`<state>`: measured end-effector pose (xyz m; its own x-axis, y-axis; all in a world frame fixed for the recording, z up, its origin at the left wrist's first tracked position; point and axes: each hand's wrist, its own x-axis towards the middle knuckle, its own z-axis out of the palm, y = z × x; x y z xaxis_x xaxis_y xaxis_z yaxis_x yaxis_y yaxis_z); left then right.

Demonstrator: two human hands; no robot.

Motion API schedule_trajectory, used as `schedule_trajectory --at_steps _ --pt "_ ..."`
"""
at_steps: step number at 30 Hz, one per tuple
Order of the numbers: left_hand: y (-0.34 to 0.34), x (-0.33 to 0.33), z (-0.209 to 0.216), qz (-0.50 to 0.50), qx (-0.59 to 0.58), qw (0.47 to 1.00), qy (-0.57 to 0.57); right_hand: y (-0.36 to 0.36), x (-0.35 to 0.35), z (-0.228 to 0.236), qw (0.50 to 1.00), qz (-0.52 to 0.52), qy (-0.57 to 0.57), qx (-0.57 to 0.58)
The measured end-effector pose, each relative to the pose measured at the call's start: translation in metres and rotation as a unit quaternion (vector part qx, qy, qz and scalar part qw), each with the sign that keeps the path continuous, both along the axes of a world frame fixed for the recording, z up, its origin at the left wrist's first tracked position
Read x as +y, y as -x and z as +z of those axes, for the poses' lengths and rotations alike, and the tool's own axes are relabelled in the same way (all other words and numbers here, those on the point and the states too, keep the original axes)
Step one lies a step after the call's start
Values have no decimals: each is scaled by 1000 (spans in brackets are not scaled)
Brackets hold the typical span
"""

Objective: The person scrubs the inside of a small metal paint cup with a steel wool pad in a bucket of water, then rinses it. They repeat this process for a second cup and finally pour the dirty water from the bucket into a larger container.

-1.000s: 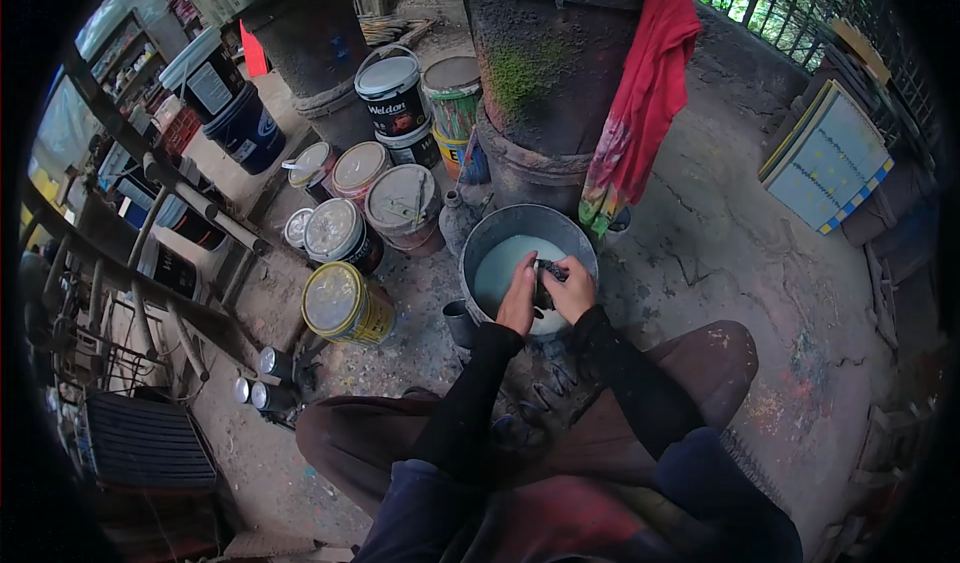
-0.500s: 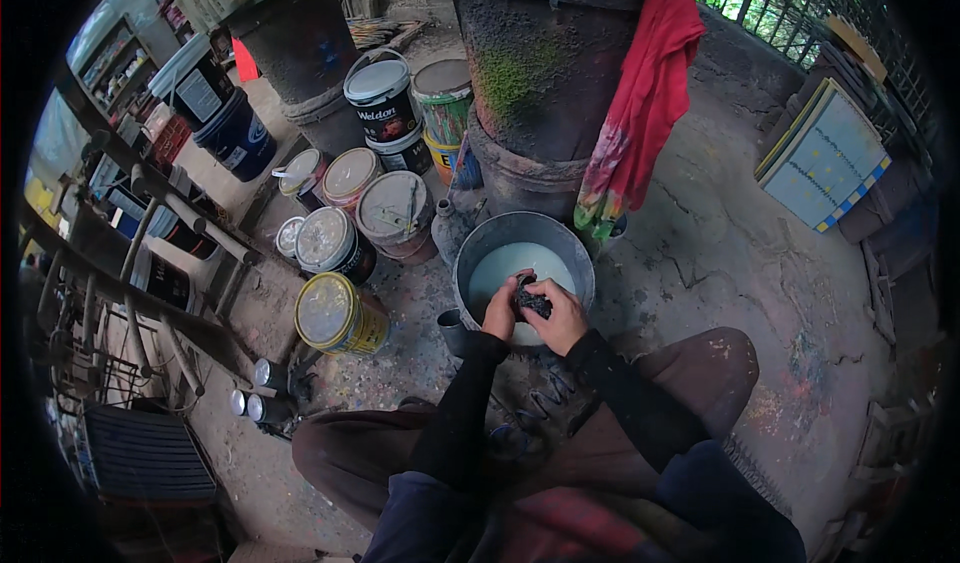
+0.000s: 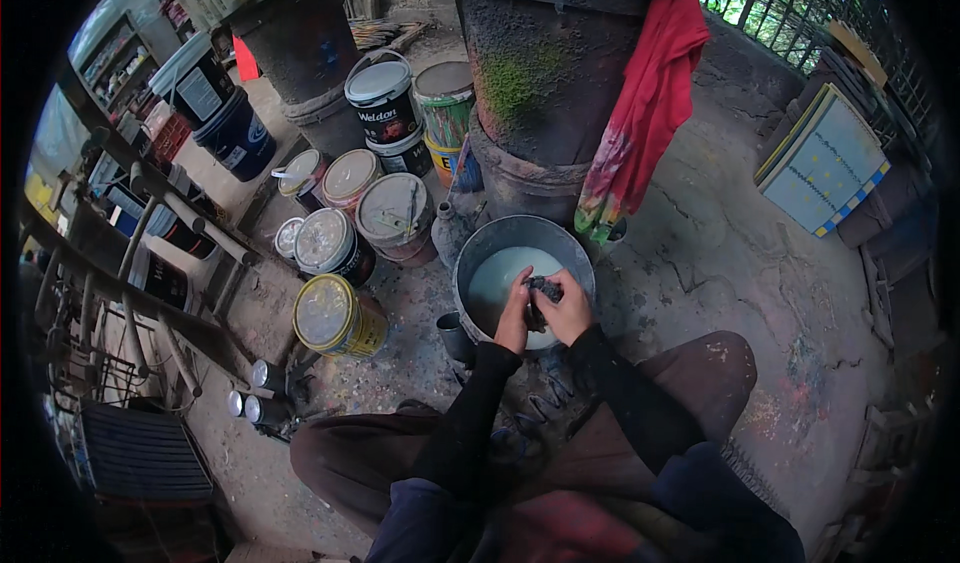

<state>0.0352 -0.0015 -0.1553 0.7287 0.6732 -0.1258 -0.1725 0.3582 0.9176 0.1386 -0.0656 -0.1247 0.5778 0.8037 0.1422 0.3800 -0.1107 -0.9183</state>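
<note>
A small dark, lumpy, textured piece (image 3: pixel 546 287) is held between both my hands above a grey bucket (image 3: pixel 523 230). The bucket contains milky, pale liquid. My left hand (image 3: pixel 514 315) steadies the piece from the left, its fingers pointing up along it. My right hand (image 3: pixel 567 309) has fingers and thumb closed round its right end. My fingers partly cover the piece, and I cannot make out what it is. Both hands are over the near half of the bucket.
A dark cup (image 3: pixel 455 337) stands left of the bucket, near a grey bottle (image 3: pixel 449 231). Several paint tubs, including a yellow one (image 3: pixel 338 315), sit further left. Behind the bucket rises a large dark drum (image 3: pixel 545 83) with a red cloth (image 3: pixel 648 103) hanging beside it. Coiled hose (image 3: pixel 545 403) lies before me.
Both hands have shifted slightly and turned the dark piece. My left hand is now more upright, a little to the right, and the piece sits slightly higher between the fingers.
</note>
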Motion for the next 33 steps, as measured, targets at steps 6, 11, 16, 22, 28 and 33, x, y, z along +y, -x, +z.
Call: schedule_trajectory --at_steps 6,11,16,22,28,33 --pt "-8 4 -15 64 -19 996 -61 1 0 -2 998 -12 -33 -48" --pt "5 11 -11 -45 -84 982 161 10 -7 8 982 53 -122 -132" --pt "-10 0 -18 108 24 970 -218 -2 0 -2 998 -31 41 21" --pt "12 31 -8 -27 6 997 75 5 -8 28 972 148 -79 -166" --pt "32 46 18 -58 -79 973 210 -25 -9 52 992 98 -67 -49" --pt "30 44 37 -115 -145 962 203 -33 -9 52 992 89 -65 -63"
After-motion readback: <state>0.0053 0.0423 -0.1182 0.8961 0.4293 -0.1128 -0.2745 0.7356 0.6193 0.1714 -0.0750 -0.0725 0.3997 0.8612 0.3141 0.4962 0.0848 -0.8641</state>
